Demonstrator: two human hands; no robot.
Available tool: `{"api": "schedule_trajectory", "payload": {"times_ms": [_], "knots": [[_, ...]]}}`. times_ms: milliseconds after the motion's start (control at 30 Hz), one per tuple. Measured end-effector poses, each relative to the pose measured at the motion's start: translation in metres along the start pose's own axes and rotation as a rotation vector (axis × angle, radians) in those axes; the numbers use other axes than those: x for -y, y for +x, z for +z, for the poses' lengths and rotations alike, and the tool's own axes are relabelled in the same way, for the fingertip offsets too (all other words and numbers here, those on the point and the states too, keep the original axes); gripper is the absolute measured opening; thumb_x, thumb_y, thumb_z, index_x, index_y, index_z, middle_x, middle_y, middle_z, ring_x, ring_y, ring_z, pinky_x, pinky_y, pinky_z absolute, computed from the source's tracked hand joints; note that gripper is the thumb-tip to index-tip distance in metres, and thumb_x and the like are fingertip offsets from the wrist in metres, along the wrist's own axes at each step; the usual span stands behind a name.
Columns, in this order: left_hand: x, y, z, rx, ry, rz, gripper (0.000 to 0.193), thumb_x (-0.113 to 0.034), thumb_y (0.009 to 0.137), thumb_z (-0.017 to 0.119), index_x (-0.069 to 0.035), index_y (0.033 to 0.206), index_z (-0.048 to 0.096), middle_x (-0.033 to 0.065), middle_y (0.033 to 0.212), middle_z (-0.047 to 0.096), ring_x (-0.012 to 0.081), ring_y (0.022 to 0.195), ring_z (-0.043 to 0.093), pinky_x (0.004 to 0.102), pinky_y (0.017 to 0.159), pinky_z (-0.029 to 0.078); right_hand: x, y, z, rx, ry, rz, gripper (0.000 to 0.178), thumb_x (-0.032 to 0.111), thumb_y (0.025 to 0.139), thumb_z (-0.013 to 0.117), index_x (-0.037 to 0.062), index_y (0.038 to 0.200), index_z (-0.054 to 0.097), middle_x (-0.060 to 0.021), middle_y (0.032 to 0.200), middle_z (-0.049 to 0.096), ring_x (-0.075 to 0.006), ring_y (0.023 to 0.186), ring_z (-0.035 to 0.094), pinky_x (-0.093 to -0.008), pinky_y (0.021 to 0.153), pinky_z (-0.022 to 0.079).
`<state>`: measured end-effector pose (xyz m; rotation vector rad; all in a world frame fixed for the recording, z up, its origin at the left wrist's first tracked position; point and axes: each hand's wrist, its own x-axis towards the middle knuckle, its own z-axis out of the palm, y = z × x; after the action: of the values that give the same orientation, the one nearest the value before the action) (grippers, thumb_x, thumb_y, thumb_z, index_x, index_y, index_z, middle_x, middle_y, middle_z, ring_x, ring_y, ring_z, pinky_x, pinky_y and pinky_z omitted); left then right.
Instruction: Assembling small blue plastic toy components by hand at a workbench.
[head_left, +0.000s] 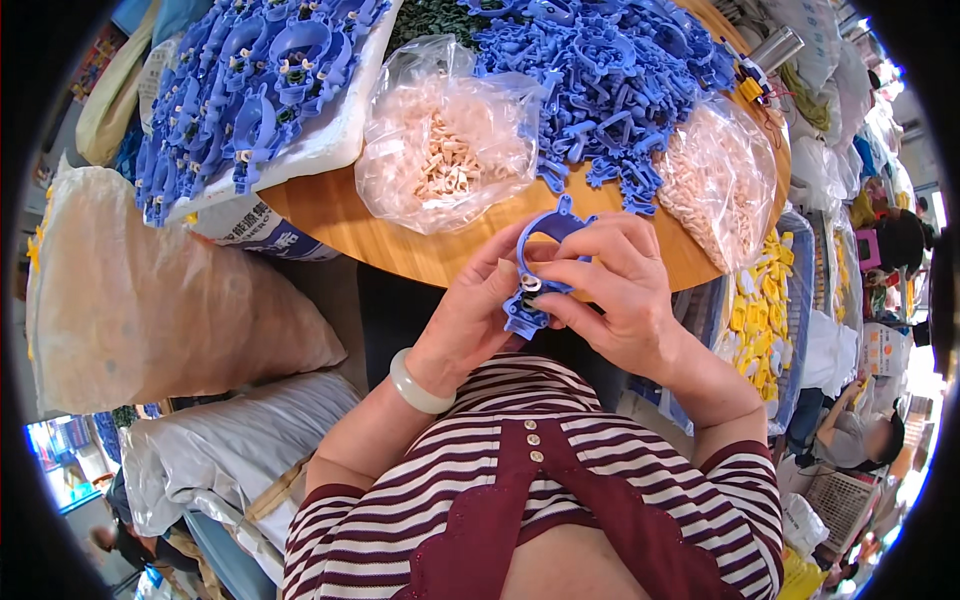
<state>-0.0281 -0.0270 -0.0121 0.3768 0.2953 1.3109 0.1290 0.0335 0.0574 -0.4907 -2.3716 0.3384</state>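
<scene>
Just past the front edge of the round wooden table (400, 247), my left hand (455, 320) grips a blue plastic ring part (537, 228) with a jagged lower end. My right hand (630, 290) is closed on the same part from the right, thumb and fingers pinched near its middle. A small white piece (531, 284) sits at the part's centre, with something dark just below it. Whether a loose piece lies between my right fingertips is hidden. Beyond my hands lies an open clear bag (440, 165) of small cream-coloured plastic pieces.
A heap of loose blue parts (600, 90) covers the table's back. Another cream-piece bag (715, 170) lies right. Blue assemblies fill a white tray (345, 150) at left. Large sacks (170, 290) stand left; a blue crate (795, 330) of yellow parts stands right. People are farther off.
</scene>
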Motion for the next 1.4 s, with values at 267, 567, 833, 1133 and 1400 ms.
{"api": "schedule_trajectory", "payload": {"times_ms": [267,567,833,1133,1400], "knots": [[0.000,-0.002,0.002,-0.026,0.021,0.065,0.064,-0.024,0.084,0.066,-0.007,0.137,0.034,0.0077,0.121,0.049,0.0193,0.103,0.056,0.0331,0.082,0.053,0.003,-0.002,0.006,-0.029,0.055,0.061,0.022,0.013,0.064,0.075,0.0107,0.084,0.067,-0.0003,0.087,0.058,-0.0230,0.083,0.053,-0.0375,0.079,0.040],[0.003,-0.004,0.002,0.008,0.039,0.052,0.063,-0.020,0.084,0.065,-0.006,0.137,0.034,0.0083,0.120,0.051,0.0176,0.105,0.054,0.0307,0.085,0.050,0.009,-0.001,0.000,0.021,0.013,0.031,0.019,0.008,0.066,0.074,0.0122,0.083,0.069,0.0007,0.078,0.056,-0.0219,0.078,0.052,-0.0391,0.080,0.040],[0.006,-0.004,0.003,0.008,0.143,0.138,0.062,-0.018,0.085,0.064,-0.006,0.138,0.034,0.0099,0.123,0.050,0.0169,0.110,0.051,0.0294,0.094,0.042,0.009,-0.007,0.005,0.020,0.238,0.226,0.014,0.004,0.069,0.072,0.0075,0.082,0.068,-0.0028,0.077,0.060,-0.0220,0.075,0.054,-0.0320,0.070,0.042],[0.009,-0.003,0.004,0.015,0.187,0.196,0.064,-0.019,0.086,0.064,-0.005,0.139,0.032,0.0121,0.127,0.048,0.0184,0.112,0.050,0.0298,0.094,0.042,0.009,-0.012,0.009,-0.020,0.151,0.197,0.017,0.005,0.072,0.070,0.0061,0.088,0.065,-0.0051,0.085,0.062,-0.0241,0.082,0.056,-0.0339,0.074,0.042],[0.006,-0.002,0.003,0.014,0.152,0.178,0.066,-0.019,0.085,0.064,-0.005,0.139,0.031,0.0125,0.127,0.047,0.0195,0.109,0.052,0.0302,0.091,0.044,0.009,-0.016,0.006,-0.093,0.167,0.209,0.015,0.005,0.070,0.072,0.0070,0.083,0.066,-0.0037,0.083,0.060,-0.0232,0.080,0.054,-0.0364,0.080,0.041]]}}
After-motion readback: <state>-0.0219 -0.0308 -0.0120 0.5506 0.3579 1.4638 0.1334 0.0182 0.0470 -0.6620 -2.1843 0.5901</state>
